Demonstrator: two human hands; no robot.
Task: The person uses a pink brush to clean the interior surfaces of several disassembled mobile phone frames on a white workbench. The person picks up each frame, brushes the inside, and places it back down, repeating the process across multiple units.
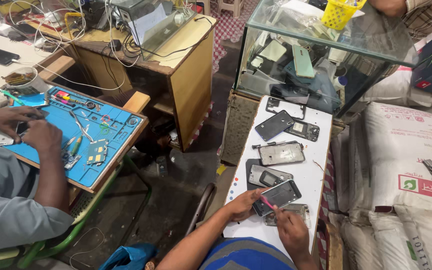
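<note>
A dark, glossy phone (277, 196) is lying tilted on the white counter (310, 176) between both hands. The left hand (243, 204) is clasping its lower edge, while the right hand (290, 231) is pinching a thin pink tool (266, 202) against its screen. Just beyond, other phone frames (281, 153) are lying.

Dark smartphone (276, 196), tilted, on white tabletop (311, 175)
</note>
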